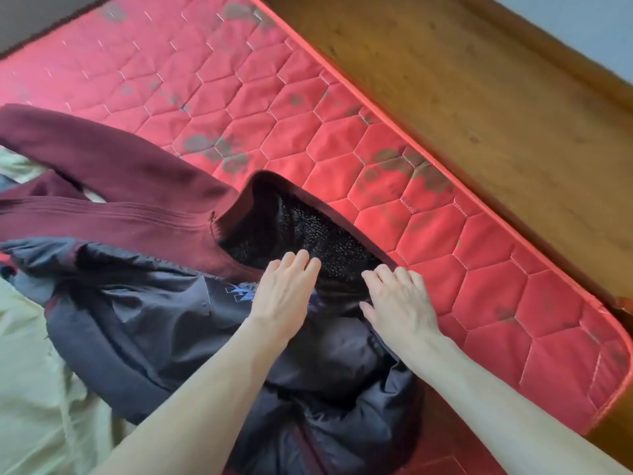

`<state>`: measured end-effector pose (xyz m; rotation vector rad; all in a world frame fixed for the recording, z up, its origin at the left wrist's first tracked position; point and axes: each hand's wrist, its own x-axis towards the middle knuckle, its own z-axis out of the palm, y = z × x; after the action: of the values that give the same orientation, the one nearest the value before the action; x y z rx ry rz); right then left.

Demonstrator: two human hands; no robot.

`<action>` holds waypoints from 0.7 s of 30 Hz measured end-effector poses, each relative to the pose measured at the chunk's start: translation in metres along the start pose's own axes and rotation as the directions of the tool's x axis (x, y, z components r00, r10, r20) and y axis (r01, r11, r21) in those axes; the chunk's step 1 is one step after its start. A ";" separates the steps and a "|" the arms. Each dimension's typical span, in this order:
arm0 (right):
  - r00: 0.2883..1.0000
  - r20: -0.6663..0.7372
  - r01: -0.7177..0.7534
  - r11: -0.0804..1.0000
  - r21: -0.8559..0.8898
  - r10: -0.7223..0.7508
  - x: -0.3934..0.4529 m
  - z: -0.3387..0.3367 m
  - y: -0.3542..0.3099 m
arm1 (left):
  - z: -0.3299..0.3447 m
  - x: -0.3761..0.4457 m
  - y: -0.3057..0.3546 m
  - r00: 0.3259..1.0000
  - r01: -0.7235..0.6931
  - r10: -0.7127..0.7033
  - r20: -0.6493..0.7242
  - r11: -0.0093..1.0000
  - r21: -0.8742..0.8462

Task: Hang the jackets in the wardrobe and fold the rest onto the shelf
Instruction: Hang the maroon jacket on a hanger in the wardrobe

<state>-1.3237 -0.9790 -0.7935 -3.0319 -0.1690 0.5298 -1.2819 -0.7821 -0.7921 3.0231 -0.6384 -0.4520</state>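
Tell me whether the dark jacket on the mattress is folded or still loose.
Loose, not folded: the dark jacket lies crumpled in a heap, lining exposed, with both hands, left hand and right hand, resting flat on it.

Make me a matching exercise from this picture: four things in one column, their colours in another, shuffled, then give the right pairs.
Things:
1. mattress
2. long-sleeved garment
3. padded jacket under the left hand and right hand
4. cloth at the left edge

Colours:
A. pale yellow-green
B. dark maroon
C. bright red with grey blotches
D. dark navy, almost black

Pairs: 1-C, 2-B, 3-D, 4-A
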 end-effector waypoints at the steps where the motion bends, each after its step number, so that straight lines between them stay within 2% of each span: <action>1: 1.000 -0.013 -0.003 1.000 -0.015 0.003 0.002 0.002 -0.003 | 0.002 0.002 -0.002 1.000 -0.022 0.022 -0.017 0.999 0.029; 4: 0.998 -0.064 -0.030 0.998 -0.049 0.026 0.008 0.009 -0.011 | 0.004 0.007 -0.008 0.992 -0.087 0.096 -0.085 0.990 0.108; 7: 0.995 -0.095 0.001 0.995 -0.104 -0.011 0.012 0.017 -0.011 | 0.002 0.012 -0.012 0.983 -0.133 0.152 -0.106 0.977 0.166; 14: 0.983 -0.155 0.079 0.988 -0.133 -0.099 0.011 -0.003 -0.008 | -0.020 0.000 -0.004 0.987 -0.061 0.073 -0.141 0.994 0.087; 17: 0.976 -0.219 0.017 1.000 -0.026 -0.023 0.003 -0.025 -0.011 | -0.043 -0.013 -0.015 0.988 -0.070 0.077 -0.136 0.996 0.057; 21: 0.978 -0.211 0.042 0.988 0.146 -0.011 -0.009 -0.074 -0.007 | -0.100 -0.034 -0.023 0.983 -0.132 0.136 -0.121 0.990 0.041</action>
<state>-1.3076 -0.9766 -0.7199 -2.9078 -0.1511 0.2077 -1.2747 -0.7517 -0.6891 2.9832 -0.8412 -0.2489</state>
